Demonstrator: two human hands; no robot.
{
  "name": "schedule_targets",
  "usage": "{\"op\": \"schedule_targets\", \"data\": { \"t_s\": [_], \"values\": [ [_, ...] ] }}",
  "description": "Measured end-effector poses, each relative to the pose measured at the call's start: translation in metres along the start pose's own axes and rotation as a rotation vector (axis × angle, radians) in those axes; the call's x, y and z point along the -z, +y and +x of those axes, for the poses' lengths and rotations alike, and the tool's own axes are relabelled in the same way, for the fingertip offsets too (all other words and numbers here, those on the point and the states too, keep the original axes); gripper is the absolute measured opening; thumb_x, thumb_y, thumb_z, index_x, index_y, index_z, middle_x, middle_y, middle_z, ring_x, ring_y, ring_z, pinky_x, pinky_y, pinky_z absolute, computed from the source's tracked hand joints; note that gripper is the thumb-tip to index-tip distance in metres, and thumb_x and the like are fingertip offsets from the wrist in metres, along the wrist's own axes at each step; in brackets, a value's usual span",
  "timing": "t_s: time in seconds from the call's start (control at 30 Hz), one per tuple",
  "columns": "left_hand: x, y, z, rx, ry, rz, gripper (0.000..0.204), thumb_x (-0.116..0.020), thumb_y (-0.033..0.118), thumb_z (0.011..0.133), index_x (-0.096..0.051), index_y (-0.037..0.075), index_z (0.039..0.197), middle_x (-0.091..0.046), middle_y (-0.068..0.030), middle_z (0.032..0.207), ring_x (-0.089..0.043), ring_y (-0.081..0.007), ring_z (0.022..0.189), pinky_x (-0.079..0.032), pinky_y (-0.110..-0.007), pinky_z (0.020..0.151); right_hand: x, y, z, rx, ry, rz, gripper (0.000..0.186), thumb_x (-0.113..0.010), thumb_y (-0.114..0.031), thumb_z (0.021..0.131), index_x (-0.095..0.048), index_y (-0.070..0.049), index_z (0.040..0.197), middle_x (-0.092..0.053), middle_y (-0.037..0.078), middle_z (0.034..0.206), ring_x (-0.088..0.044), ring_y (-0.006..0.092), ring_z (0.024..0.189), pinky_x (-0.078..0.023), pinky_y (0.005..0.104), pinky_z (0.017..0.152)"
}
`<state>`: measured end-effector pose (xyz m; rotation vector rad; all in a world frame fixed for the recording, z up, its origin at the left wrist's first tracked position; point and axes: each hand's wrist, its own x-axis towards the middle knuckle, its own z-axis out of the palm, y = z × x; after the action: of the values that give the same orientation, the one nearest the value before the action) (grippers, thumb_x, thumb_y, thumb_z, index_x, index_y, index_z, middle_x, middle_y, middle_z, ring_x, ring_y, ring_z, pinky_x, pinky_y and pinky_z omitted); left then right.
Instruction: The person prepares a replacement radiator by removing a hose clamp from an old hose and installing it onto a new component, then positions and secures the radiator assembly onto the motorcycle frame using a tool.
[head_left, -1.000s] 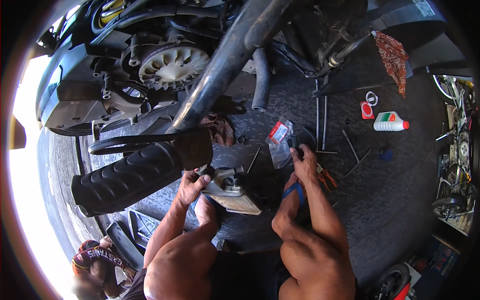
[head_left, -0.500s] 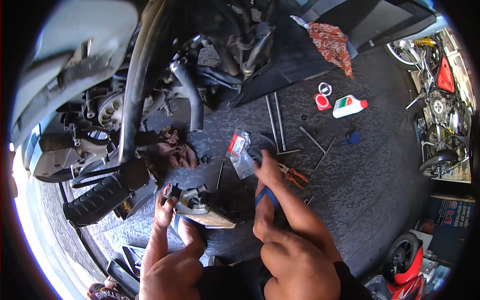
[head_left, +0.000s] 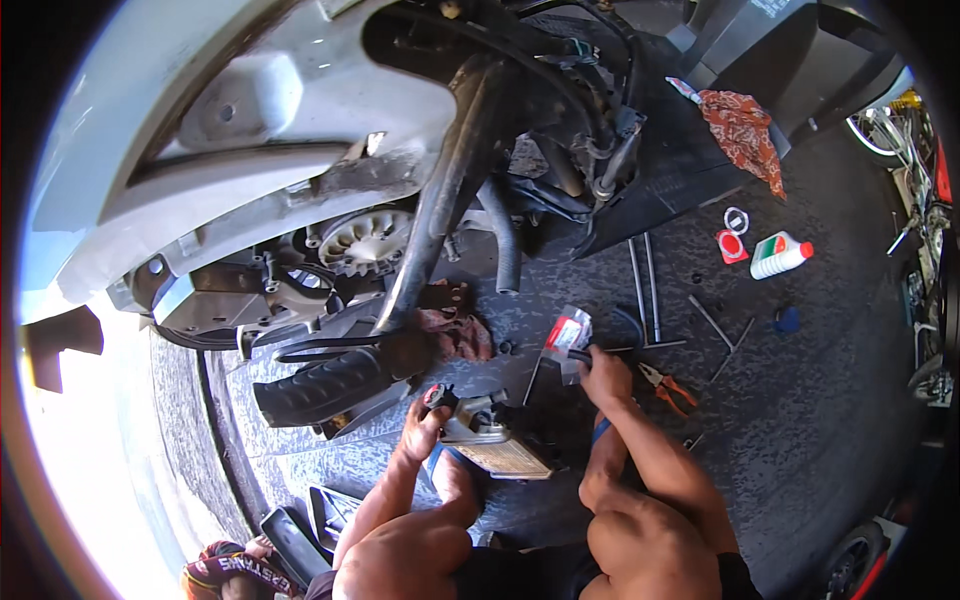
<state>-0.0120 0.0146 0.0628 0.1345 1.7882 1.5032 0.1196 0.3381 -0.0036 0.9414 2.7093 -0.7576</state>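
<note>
My left hand [head_left: 422, 430] is closed on the top end of a small radiator [head_left: 505, 455], beside its dark and red cap. The radiator has a silver metal housing and a tan finned core, and is tilted above the floor between my legs. My right hand [head_left: 605, 378] is closed on a short black hose [head_left: 578, 355], much of it hidden by the fingers. Just past that hand lies a clear plastic packet [head_left: 568, 330] with a red and white label. Another dark curved hose [head_left: 630, 325] rests to the packet's right.
Pliers with orange handles [head_left: 670, 390], long T-handle wrenches [head_left: 655, 290], a white bottle [head_left: 780, 255] and a blue cap [head_left: 787, 319] lie at right. A partly dismantled scooter [head_left: 360, 250] fills the left and far side. A reddish rag [head_left: 455, 335] lies beneath it.
The view has swung left, shifting the scene rightward. My right hand has drawn back toward me from the hoses by the packet, now with one in it. My left hand still holds the radiator.
</note>
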Motion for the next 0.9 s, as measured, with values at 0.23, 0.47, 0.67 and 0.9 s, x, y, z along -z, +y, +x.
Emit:
{"op": "schedule_targets", "data": {
  "t_s": [0.23, 0.47, 0.67, 0.9],
  "values": [
    [-0.01, -0.008, -0.001, 0.046, 0.163, -0.022, 0.024, -0.06, 0.026, 0.085, -0.062, 0.006, 0.098, -0.058, 0.0015, 0.085, -0.051, -0.0104, 0.08, -0.043, -0.028, 0.073, 0.012, -0.012, 0.001, -0.131, 0.081, 0.257, 0.047, -0.068, -0.036, 0.087, -0.06, -0.004, 0.12, -0.068, 0.026, 0.105, -0.065, 0.0432, 0.1, -0.052, 0.0482, 0.086],
    [0.009, -0.025, -0.001, -0.165, 0.32, -0.136, 0.047, -0.058, 0.045, 0.09, -0.059, 0.003, 0.11, -0.059, -0.0023, 0.101, -0.055, -0.0128, 0.096, -0.047, -0.032, 0.085, -0.011, 0.018, -0.009, -0.079, 0.114, 0.477, 0.046, -0.059, -0.033, 0.093, -0.061, 0.004, 0.12, -0.064, 0.03, 0.113, -0.06, 0.0452, 0.11, -0.048, 0.0466, 0.094],
    [0.015, 0.013, 0.008, -0.082, 0.206, -0.754, 0.067, -0.039, 0.051, 0.094, -0.052, 0.0, 0.135, -0.062, -0.0141, 0.126, -0.06, -0.0294, 0.113, -0.045, -0.042, 0.102, 0.007, 0.023, -0.003, -0.077, 0.043, 0.45, 0.046, -0.058, -0.031, 0.093, -0.061, 0.005, 0.121, -0.063, 0.03, 0.118, -0.058, 0.0445, 0.115, -0.046, 0.0453, 0.098],
    [0.001, 0.056, 0.014, -0.106, 0.382, -0.755, 0.043, -0.046, 0.037, 0.098, -0.057, 0.004, 0.121, -0.065, -0.0118, 0.115, -0.062, -0.0276, 0.108, -0.046, -0.041, 0.098, 0.01, 0.025, -0.001, -0.068, 0.103, 0.407, 0.045, -0.059, -0.03, 0.092, -0.061, 0.006, 0.119, -0.066, 0.027, 0.111, -0.064, 0.0397, 0.106, -0.05, 0.043, 0.091]
  ]
}}
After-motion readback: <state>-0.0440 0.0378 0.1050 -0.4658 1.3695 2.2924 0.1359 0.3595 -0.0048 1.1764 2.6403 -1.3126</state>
